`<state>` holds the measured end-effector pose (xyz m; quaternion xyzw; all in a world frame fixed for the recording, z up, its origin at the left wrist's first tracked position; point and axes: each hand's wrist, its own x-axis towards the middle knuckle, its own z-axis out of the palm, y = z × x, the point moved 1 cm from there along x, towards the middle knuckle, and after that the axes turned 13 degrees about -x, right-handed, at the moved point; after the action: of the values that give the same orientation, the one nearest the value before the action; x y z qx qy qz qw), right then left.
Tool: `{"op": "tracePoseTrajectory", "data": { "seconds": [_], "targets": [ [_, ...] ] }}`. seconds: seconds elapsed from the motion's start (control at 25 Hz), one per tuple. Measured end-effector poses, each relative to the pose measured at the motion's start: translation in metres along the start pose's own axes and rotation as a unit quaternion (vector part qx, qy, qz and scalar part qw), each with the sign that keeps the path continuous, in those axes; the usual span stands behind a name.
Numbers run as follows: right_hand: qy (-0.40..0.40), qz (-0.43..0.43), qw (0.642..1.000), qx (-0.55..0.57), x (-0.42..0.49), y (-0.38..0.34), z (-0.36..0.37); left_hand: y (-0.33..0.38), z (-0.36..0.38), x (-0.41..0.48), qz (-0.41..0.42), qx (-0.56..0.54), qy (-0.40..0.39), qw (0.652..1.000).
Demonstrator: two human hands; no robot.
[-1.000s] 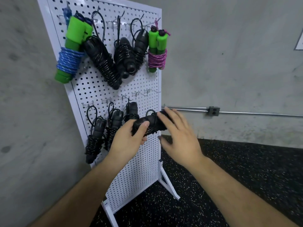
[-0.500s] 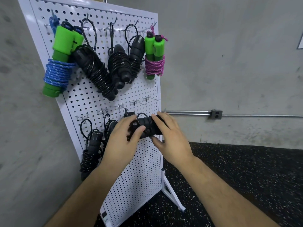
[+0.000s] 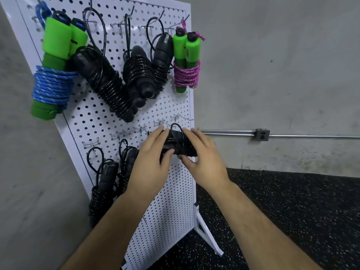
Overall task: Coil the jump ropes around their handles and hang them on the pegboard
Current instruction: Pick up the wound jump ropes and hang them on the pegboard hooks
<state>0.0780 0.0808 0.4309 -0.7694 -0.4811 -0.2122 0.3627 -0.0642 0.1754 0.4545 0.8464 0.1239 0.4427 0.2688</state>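
Reaches forward and up with both bare forearms, wrists nearly straight. Grips the coiled black jump rope (image 3: pixel 176 146) with the left hand (image 3: pixel 152 164), thumb under, fingers (image 3: pixel 155 133) curled over the top. Clasps the other end with the right hand (image 3: pixel 206 162), thumb beneath, fingers over, backs of both hands in full view.

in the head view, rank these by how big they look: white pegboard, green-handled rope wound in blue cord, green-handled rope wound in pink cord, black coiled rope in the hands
1. white pegboard
2. blue-corded green-handled rope, nearer the camera
3. pink-corded green-handled rope
4. black coiled rope; left hand and right hand hide part, rank unsure
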Motion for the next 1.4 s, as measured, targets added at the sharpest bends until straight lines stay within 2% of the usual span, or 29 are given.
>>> {"op": "tracePoseTrajectory", "data": {
  "seconds": [0.32, 0.64, 1.0, 1.2, 1.32, 1.4],
  "targets": [
    [-0.025, 0.029, 0.998, 0.058, 0.012, 0.004, 0.027, -0.015, 0.01, 0.006, 0.017, 0.09, -0.022, 0.996],
    [-0.051, 0.046, 0.998, 0.015, -0.002, 0.008, 0.036, -0.026, 0.016, -0.006, 0.005, 0.17, -0.095, 0.981],
    [-0.016, -0.043, 0.994, -0.098, -0.033, -0.008, 0.012, -0.018, 0.012, -0.034, 0.058, 0.257, -0.105, 0.959],
    [-0.011, -0.095, 0.983, -0.155, -0.072, -0.011, -0.003, 0.002, 0.011, -0.074, 0.122, 0.276, -0.116, 0.946],
    [-0.033, -0.116, 0.978, -0.169, -0.101, -0.01, 0.0, -0.001, 0.015, -0.102, 0.1, 0.244, -0.136, 0.955],
    [-0.074, -0.113, 0.975, -0.176, -0.132, -0.003, 0.016, -0.008, 0.029, -0.125, 0.059, 0.223, -0.18, 0.956]
  ]
}}
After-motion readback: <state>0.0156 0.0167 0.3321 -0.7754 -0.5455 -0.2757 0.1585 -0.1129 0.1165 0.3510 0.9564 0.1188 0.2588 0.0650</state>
